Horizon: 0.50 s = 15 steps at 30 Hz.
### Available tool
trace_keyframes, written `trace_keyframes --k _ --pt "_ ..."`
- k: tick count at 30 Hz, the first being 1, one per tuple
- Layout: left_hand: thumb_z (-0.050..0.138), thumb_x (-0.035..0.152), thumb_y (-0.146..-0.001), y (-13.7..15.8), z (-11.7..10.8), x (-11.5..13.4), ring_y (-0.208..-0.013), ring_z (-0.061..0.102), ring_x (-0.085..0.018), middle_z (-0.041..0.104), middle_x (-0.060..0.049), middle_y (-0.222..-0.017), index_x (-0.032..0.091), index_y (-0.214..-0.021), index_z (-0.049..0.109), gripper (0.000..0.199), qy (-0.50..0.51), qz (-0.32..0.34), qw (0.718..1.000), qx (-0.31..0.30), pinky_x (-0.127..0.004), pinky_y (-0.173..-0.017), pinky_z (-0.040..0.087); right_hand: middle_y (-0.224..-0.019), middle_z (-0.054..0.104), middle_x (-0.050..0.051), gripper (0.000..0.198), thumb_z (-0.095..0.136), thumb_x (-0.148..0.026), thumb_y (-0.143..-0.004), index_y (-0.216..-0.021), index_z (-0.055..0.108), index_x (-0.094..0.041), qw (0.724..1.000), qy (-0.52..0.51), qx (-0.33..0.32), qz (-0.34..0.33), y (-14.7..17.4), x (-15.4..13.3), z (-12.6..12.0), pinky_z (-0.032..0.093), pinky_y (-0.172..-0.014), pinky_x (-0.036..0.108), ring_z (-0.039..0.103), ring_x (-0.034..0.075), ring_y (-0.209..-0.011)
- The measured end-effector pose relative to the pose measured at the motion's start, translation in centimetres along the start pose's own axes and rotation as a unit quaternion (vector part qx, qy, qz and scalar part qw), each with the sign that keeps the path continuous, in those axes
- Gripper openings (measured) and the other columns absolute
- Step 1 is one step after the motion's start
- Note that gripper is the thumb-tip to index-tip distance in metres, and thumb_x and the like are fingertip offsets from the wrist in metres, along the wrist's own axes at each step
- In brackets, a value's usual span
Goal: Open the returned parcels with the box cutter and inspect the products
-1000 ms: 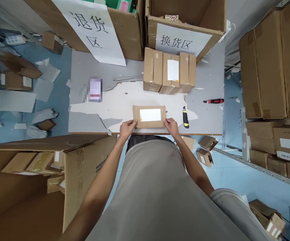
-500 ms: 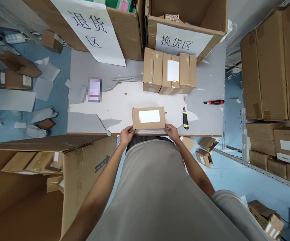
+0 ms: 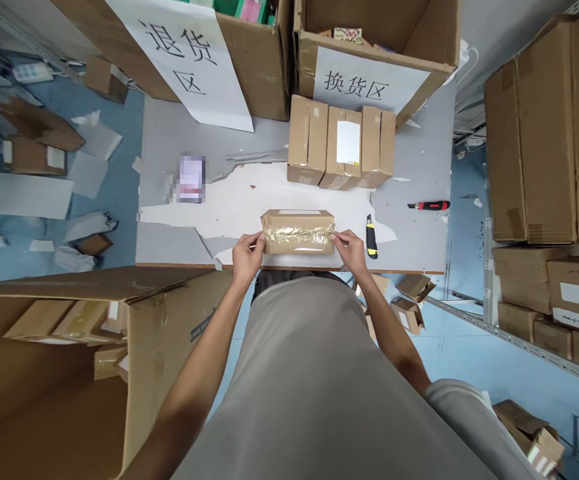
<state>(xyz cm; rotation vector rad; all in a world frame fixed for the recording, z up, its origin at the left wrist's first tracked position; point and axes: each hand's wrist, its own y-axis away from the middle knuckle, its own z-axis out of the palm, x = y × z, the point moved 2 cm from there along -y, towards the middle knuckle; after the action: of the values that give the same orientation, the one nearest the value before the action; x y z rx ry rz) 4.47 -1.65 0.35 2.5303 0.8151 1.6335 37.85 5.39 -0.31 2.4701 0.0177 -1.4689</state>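
Note:
A small cardboard box (image 3: 298, 235) is at the near edge of the table, with shiny clear tape along the side that faces me. My left hand (image 3: 247, 257) pinches its left end, and my right hand (image 3: 349, 251) pinches its right end. Just right of my right hand lies a black and yellow box cutter (image 3: 371, 237). Farther right is a red and black box cutter (image 3: 428, 205). Beyond the held box, three closed cardboard boxes (image 3: 342, 143) stand side by side, the middle one bearing a white label.
Two large open cartons with paper signs, a left carton (image 3: 264, 73) and a right carton (image 3: 377, 57), stand at the table's back. A big open carton (image 3: 157, 360) with boxes inside is at my lower left. Stacked cartons (image 3: 544, 140) fill the right side. Scraps litter the floor at left.
The box has been tipped between my hands: its labelled face was up before, and its taped side now shows. Both hands have moved slightly up along its ends.

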Motion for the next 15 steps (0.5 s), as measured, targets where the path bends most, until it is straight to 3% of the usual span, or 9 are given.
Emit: trace_keyframes --k 3,7,12,15 --pt "0.067 0.057 -0.102 -0.6 -0.2 0.1 -0.11 0.077 -0.031 0.084 -0.012 -0.11 0.015 -0.121 0.089 0.051 -0.031 -0.017 0.999 0.003 -0.041 -0.108 0.062 -0.103 0.08 0.01 0.053 0.067 -0.066 -0.109 -0.12 0.093 -0.022 1.0 0.021 0.008 0.02 -0.2 -0.7 0.2 0.062 -0.096 0.042 0.075 0.028 -0.098" --pt "0.07 0.053 -0.099 -1.4 0.6 -0.7 -0.107 0.08 -0.032 0.088 -0.014 -0.114 0.015 -0.114 0.088 0.045 -0.029 -0.067 0.997 -0.001 -0.043 -0.108 0.062 -0.093 0.079 0.01 0.055 0.061 -0.066 -0.112 -0.101 0.092 -0.022 0.996 0.068 0.02 0.047 -0.4 -0.2 1.3 0.059 -0.093 0.041 0.074 0.029 -0.093" --pt "0.072 0.047 -0.099 -2.4 1.3 0.1 -0.114 0.081 -0.031 0.084 -0.019 -0.134 0.013 -0.127 0.082 0.045 -0.007 -0.062 0.998 0.023 -0.042 -0.107 0.064 -0.096 0.08 0.011 0.058 0.056 -0.068 -0.114 -0.095 0.088 -0.023 0.994 0.096 0.034 0.034 -1.5 0.1 1.9 0.058 -0.092 0.039 0.074 0.029 -0.094" --pt "0.072 0.04 -0.099 -2.2 1.2 1.4 -0.12 0.082 -0.031 0.085 -0.019 -0.13 0.012 -0.13 0.078 0.041 0.023 -0.061 0.998 0.023 -0.042 -0.11 0.064 -0.101 0.082 0.012 0.059 0.056 -0.07 -0.112 -0.098 0.087 -0.023 0.995 0.087 0.03 0.038 -2.2 0.4 1.7 0.058 -0.093 0.039 0.075 0.029 -0.098"
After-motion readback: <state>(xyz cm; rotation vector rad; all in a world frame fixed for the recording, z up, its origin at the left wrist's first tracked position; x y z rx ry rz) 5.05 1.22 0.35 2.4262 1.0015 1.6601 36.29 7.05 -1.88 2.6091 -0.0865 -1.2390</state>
